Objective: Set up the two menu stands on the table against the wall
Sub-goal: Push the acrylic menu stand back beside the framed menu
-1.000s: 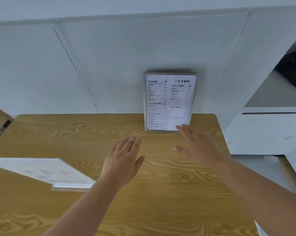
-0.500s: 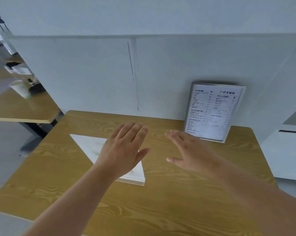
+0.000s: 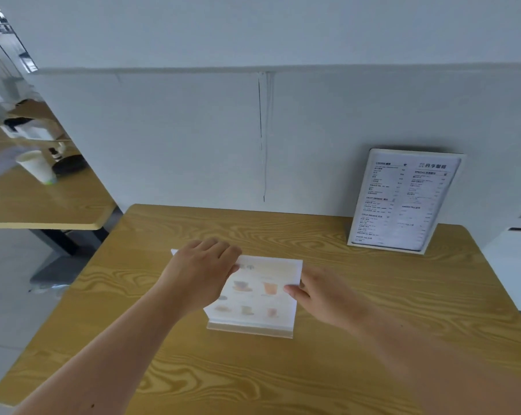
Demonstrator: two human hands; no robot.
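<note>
A menu stand with black text stands upright at the back right of the wooden table, leaning on the white wall. A second menu stand with drink pictures lies in the middle of the table, its wooden base toward me. My left hand curls over its upper left corner and covers that part. My right hand holds its right edge, thumb on the face. Whether its far edge is off the table I cannot tell.
Along the wall, the table's back left part is bare wood. Another wooden table stands to the left with a white paper cup and dark items. A white cabinet sits close to the table's right edge.
Both hands have moved from hovering open above the table onto the picture menu stand and closed on its edges. My view has swung left, so the text menu stand now sits at the right.
</note>
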